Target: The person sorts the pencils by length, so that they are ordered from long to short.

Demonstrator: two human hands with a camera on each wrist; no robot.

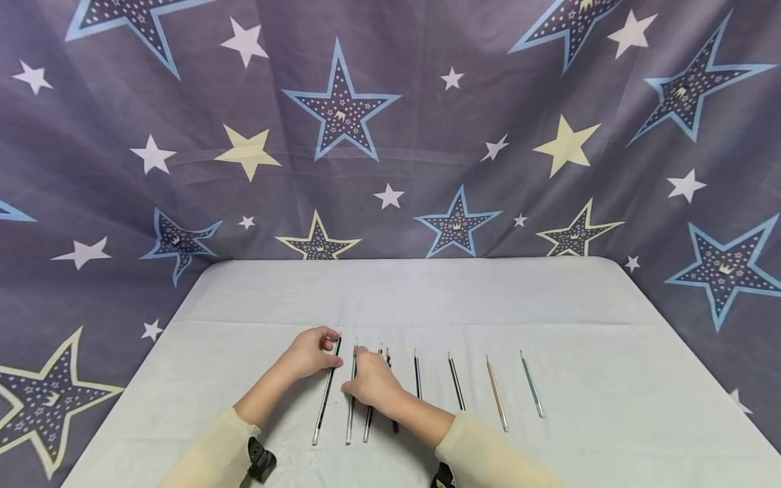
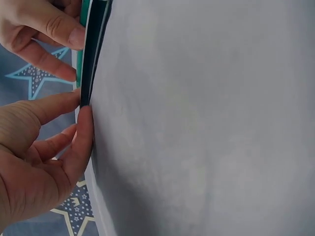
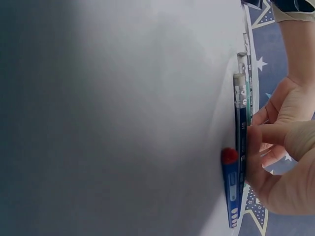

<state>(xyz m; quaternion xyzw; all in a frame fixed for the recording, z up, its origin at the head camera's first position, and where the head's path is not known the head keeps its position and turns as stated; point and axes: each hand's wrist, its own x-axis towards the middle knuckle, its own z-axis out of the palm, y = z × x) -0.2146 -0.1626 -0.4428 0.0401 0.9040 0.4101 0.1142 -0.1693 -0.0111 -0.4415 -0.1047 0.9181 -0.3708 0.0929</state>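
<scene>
In the head view, the teal pencil (image 1: 532,383), yellow pencil (image 1: 497,393) and two dark pencils (image 1: 455,381) lie spaced apart on the white table (image 1: 610,325), so that side looks settled; the left hand (image 1: 310,352) pinches the black pencil (image 1: 325,400) near its far end, and the right hand (image 1: 373,381) grips the green pencil (image 1: 350,417), so these seem unfinished. The left wrist view shows the two held pencils close together. In the right wrist view, a red-ended blue pen (image 3: 230,182) lies beside a navy pencil (image 3: 240,118), apparently unsettled; whether the right fingers touch the latter, I cannot tell.
</scene>
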